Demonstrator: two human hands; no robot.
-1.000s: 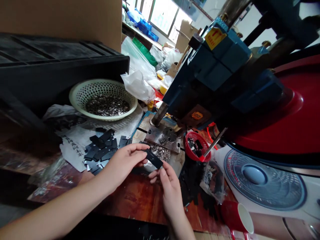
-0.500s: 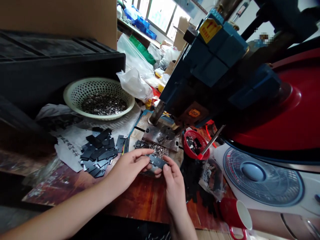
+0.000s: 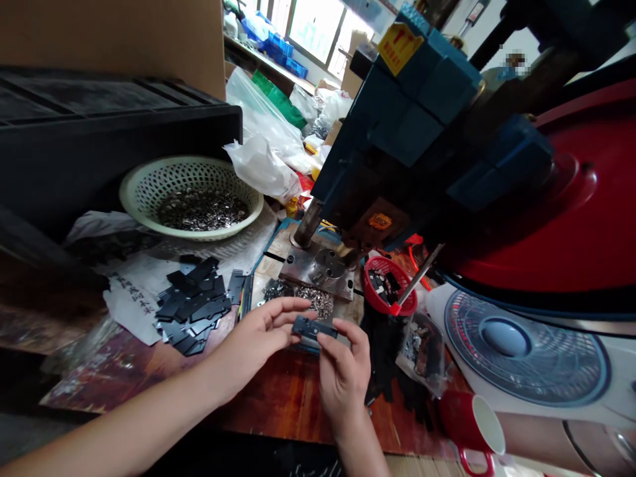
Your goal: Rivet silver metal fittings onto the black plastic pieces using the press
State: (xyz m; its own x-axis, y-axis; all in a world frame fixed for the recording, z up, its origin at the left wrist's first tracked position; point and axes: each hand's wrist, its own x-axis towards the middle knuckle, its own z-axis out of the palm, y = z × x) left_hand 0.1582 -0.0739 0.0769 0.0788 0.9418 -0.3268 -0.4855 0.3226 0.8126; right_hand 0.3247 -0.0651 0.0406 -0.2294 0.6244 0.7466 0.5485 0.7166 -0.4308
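Both my hands hold one small dark flat strip (image 3: 311, 327) just above the wooden bench. My left hand (image 3: 258, 334) pinches its left end with thumb and fingers. My right hand (image 3: 342, 371) grips its right end from below. Right behind the strip lies a heap of small shiny metal parts (image 3: 318, 301) in front of the steel die plate (image 3: 320, 268) of a blue press machine (image 3: 412, 126). A pile of similar dark strips (image 3: 196, 305) lies on paper to the left of my left hand.
A pale perforated basket (image 3: 149, 182) of small metal parts stands back left under a black crate (image 3: 99, 132). A small red basket (image 3: 387, 285) sits right of the die. A fan (image 3: 521, 348) and red cup (image 3: 472, 430) are at the right; plastic bags (image 3: 263, 162) behind.
The strip has turned from a slant to nearly level between my hands, and my right hand has shifted its grip on it. The view has drifted slightly.
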